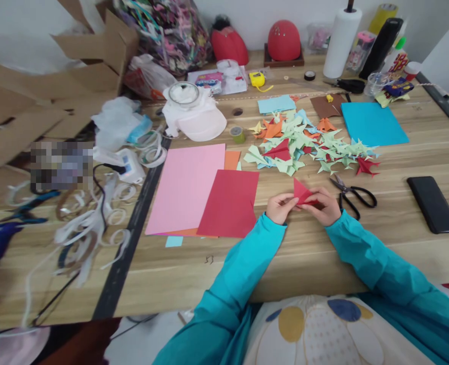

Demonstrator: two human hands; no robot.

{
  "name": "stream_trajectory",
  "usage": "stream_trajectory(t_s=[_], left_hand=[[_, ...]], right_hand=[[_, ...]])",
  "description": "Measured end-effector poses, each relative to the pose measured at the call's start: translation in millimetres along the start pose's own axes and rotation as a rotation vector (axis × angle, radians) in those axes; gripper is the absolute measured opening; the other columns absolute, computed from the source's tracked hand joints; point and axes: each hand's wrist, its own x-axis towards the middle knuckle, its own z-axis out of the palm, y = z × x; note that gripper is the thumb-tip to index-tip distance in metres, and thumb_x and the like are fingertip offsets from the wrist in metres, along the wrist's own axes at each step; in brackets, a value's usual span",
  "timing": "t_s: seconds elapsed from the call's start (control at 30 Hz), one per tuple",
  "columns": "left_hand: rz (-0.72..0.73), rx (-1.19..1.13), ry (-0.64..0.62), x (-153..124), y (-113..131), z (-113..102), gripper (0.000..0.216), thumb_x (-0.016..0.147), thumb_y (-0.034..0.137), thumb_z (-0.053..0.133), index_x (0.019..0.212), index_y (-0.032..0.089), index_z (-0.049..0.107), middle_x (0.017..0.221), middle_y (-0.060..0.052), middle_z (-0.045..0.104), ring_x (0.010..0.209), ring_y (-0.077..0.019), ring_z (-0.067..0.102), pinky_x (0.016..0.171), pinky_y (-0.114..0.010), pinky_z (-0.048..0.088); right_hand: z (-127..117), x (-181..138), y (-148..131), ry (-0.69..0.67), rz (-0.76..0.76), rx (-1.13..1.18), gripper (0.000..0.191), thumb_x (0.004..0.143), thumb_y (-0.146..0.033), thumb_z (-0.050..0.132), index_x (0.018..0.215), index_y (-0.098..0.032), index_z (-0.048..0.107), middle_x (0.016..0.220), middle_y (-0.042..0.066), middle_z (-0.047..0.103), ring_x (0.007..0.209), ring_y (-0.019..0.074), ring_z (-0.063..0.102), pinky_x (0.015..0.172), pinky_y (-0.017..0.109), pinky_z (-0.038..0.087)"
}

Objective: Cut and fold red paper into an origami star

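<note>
My left hand [281, 207] and my right hand [324, 205] meet over the wooden table [308, 253], both pinching a small folded piece of red paper [302, 193] held just above the surface. Both arms wear teal sleeves. Left of my hands lies a flat red sheet [230, 203] overlapping a pink sheet [186, 185] and an orange one. Behind my hands spreads a pile of folded paper shapes [308, 144] in green, orange, red and light blue.
Black scissors [351, 192] lie just right of my right hand; a black phone [433, 204] further right. A blue sheet [372, 123], paper towel roll [341, 43], tape rolls [106, 218], cardboard boxes [91, 50] and plastic bags crowd the back and left.
</note>
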Motion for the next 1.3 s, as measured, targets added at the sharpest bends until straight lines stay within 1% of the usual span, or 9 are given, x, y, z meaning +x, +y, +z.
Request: stream_trajectory(t_s=[0.13, 0.33, 0.43, 0.6, 0.73, 0.83, 0.97, 1.13, 1.3], left_hand=[[0.012, 0.054, -0.036, -3.5, 4.9, 4.2, 0.035, 0.051, 0.036, 0.075, 0.072, 0.01, 0.066, 0.056, -0.005, 0.066, 0.051, -0.0148, 0.062, 0.051, -0.027, 0.054], [-0.012, 0.058, -0.008, -4.6, 4.6, 6.8, 0.038, 0.052, 0.038, 0.074, 0.075, 0.009, 0.064, 0.055, -0.004, 0.065, 0.05, -0.015, 0.062, 0.05, -0.027, 0.053], [-0.039, 0.087, -0.052, -4.0, 6.5, 6.7, 0.037, 0.054, 0.04, 0.073, 0.074, 0.01, 0.064, 0.055, -0.004, 0.065, 0.049, -0.0143, 0.061, 0.047, -0.025, 0.051], [-0.085, 0.193, -0.161, -4.3, 10.6, 7.2, 0.033, 0.057, 0.04, 0.071, 0.064, 0.009, 0.063, 0.053, -0.003, 0.063, 0.041, -0.0103, 0.055, 0.041, -0.022, 0.047], [-0.057, 0.199, -0.15, -5.1, 9.3, 7.0, 0.033, 0.059, 0.042, 0.069, 0.063, 0.009, 0.062, 0.048, -0.002, 0.06, 0.038, -0.0099, 0.054, 0.038, -0.022, 0.045], [-0.056, 0.212, -0.143, -5.4, 9.3, 7.2, 0.033, 0.06, 0.041, 0.068, 0.062, 0.009, 0.062, 0.05, -0.002, 0.061, 0.038, -0.0093, 0.053, 0.037, -0.021, 0.044], [-0.089, 0.231, -0.148, -5.5, 12.0, 7.7, 0.032, 0.059, 0.04, 0.069, 0.063, 0.009, 0.062, 0.051, -0.002, 0.06, 0.038, -0.0092, 0.053, 0.037, -0.021, 0.044], [-0.129, 0.246, -0.174, -4.8, 12.4, 7.3, 0.033, 0.06, 0.041, 0.069, 0.058, 0.009, 0.059, 0.051, -0.003, 0.06, 0.038, -0.0097, 0.053, 0.035, -0.021, 0.043], [-0.144, 0.248, -0.186, -3.9, 11.2, 6.3, 0.037, 0.061, 0.044, 0.067, 0.056, 0.009, 0.058, 0.044, -0.002, 0.056, 0.036, -0.01, 0.052, 0.034, -0.021, 0.041]], right_hand=[[1.9, -0.1, 3.2, 0.034, 0.127, 0.103, 0.018, 0.073, -0.035, 0.062, 0.068, -0.018, 0.06, 0.076, 0.006, 0.06, 0.068, 0.0158, 0.056, 0.063, 0.031, 0.048], [9.0, 0.2, 6.9, 0.122, 0.382, 0.435, 0.025, 0.065, -0.036, 0.069, 0.071, -0.018, 0.053, 0.059, 0.0, 0.06, 0.05, 0.0114, 0.057, 0.049, 0.025, 0.048], [9.8, 0.9, 5.6, 0.133, 0.396, 0.486, 0.026, 0.064, -0.034, 0.071, 0.069, -0.018, 0.052, 0.058, -0.001, 0.06, 0.049, 0.011, 0.058, 0.048, 0.024, 0.049], [9.3, 1.6, 3.4, 0.141, 0.423, 0.558, 0.031, 0.06, -0.033, 0.074, 0.073, -0.019, 0.05, 0.061, -0.002, 0.061, 0.052, 0.0109, 0.06, 0.049, 0.023, 0.05], [8.3, 3.5, 1.9, 0.093, 0.459, 0.624, 0.035, 0.059, -0.035, 0.074, 0.083, -0.019, 0.054, 0.067, -0.001, 0.064, 0.053, 0.0109, 0.06, 0.049, 0.023, 0.05], [7.2, 5.0, 1.2, 0.038, 0.47, 0.583, 0.025, 0.064, -0.038, 0.07, 0.072, -0.017, 0.059, 0.058, 0.0, 0.063, 0.047, 0.0096, 0.057, 0.047, 0.023, 0.048], [6.1, 6.2, 2.4, 0.054, 0.477, 0.537, 0.023, 0.063, -0.038, 0.07, 0.065, -0.017, 0.061, 0.052, -0.001, 0.062, 0.044, 0.0095, 0.055, 0.045, 0.022, 0.047], [5.6, 6.2, 6.0, 0.07, 0.487, 0.538, 0.023, 0.063, -0.037, 0.071, 0.065, -0.017, 0.061, 0.051, -0.001, 0.062, 0.043, 0.0097, 0.055, 0.043, 0.022, 0.046], [4.8, 5.9, 6.5, 0.067, 0.463, 0.549, 0.022, 0.064, -0.037, 0.07, 0.064, -0.017, 0.06, 0.051, -0.001, 0.061, 0.043, 0.0094, 0.055, 0.044, 0.021, 0.046]])
